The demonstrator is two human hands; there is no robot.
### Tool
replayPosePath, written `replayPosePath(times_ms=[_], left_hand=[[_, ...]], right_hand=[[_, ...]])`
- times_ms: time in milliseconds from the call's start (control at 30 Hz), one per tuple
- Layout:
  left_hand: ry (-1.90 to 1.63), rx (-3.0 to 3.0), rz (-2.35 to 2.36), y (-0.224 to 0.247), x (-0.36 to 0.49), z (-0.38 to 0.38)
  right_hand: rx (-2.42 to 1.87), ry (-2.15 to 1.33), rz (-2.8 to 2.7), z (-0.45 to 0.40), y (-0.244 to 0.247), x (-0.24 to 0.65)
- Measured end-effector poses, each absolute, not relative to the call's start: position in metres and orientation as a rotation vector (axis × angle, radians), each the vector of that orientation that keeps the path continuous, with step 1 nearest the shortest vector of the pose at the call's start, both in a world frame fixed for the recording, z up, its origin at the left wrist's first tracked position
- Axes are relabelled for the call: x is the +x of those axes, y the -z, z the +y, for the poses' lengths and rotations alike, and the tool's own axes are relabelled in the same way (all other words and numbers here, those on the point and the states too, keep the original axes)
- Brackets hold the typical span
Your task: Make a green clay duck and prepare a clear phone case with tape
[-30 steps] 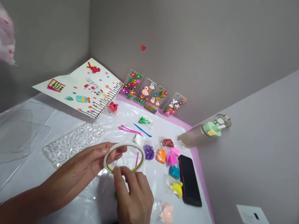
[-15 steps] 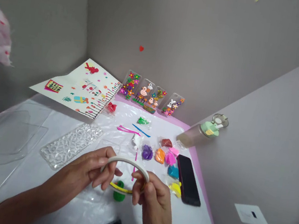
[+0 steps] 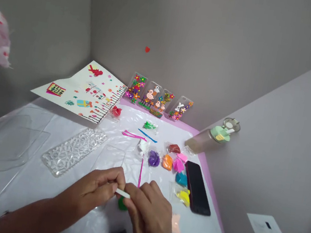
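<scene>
Low in the middle of the head view, my left hand (image 3: 97,191) and my right hand (image 3: 148,213) meet, both closed on a pale ring (image 3: 122,193). Only a short white piece of the ring shows between the fingers. Just below it is a green lump (image 3: 123,204), partly covered by my right hand. A thin pink tool (image 3: 140,172) lies beyond the fingers. Past my left hand lies a clear phone case (image 3: 110,156). A peach packet (image 3: 175,223) is beside my right hand.
Wrapped clay lumps, including a purple one (image 3: 154,158), lie near a black phone (image 3: 197,188). A bottle (image 3: 207,140) stands at the right edge. Decorated cases (image 3: 150,94) lean on the wall. A textured case (image 3: 74,151) and a spiral notebook (image 3: 79,93) are at the left.
My hands have come together and the ring has turned from showing its round opening to a thin white strip. The peach packet now shows beside my right hand.
</scene>
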State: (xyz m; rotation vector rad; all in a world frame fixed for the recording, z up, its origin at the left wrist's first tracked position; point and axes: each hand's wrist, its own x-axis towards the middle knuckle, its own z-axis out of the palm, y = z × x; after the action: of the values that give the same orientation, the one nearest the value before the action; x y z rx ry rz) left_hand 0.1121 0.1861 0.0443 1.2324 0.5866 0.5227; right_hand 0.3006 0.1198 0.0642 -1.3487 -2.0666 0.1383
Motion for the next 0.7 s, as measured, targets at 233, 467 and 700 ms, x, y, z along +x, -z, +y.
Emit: replayPosePath(times_ms=[233, 467, 700], left_hand=[[-0.543, 1.269, 0.566, -0.05, 0.116, 0.184], [-0.487, 1.267, 0.559, -0.051, 0.119, 0.18], [-0.581, 1.108, 0.581, -0.05, 0.114, 0.183]], right_hand=[[-1.375, -0.57, -1.731, 0.117, -0.069, 0.305], [-1.246, -0.291, -1.914, 0.124, -0.059, 0.303], [-1.254, -0.573, -1.647, 0.125, -0.065, 0.307]])
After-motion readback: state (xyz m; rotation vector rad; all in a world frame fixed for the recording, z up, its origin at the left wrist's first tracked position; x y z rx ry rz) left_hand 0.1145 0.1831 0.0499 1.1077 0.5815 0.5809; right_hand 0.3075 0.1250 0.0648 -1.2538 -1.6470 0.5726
